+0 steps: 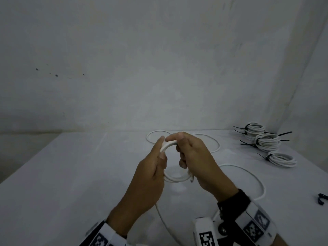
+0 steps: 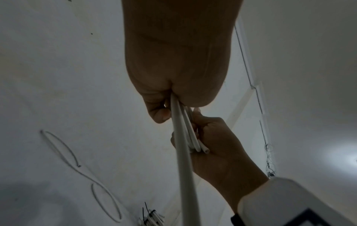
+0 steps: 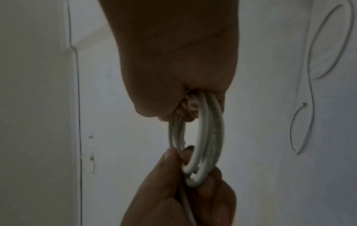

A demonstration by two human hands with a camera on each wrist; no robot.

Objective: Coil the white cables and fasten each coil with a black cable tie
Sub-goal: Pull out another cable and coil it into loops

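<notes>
- The white cable [image 3: 204,137] has a smooth plastic-looking jacket with a slight sheen (faint print runs along one loop).
- The black cable ties [image 1: 247,144] on the finished coils [image 1: 267,142] look like thin matt plastic.
- The desk [image 1: 71,174] is a plain, matt white surface.

In the head view, the right hand [image 1: 198,162] covered the right side of the white cable coil [image 1: 174,178], and the left hand [image 1: 149,174] hid its left side. A small black object [image 1: 322,198] at the right edge was cut off and too small to identify. Both forearms ran out of the bottom edge.
</notes>
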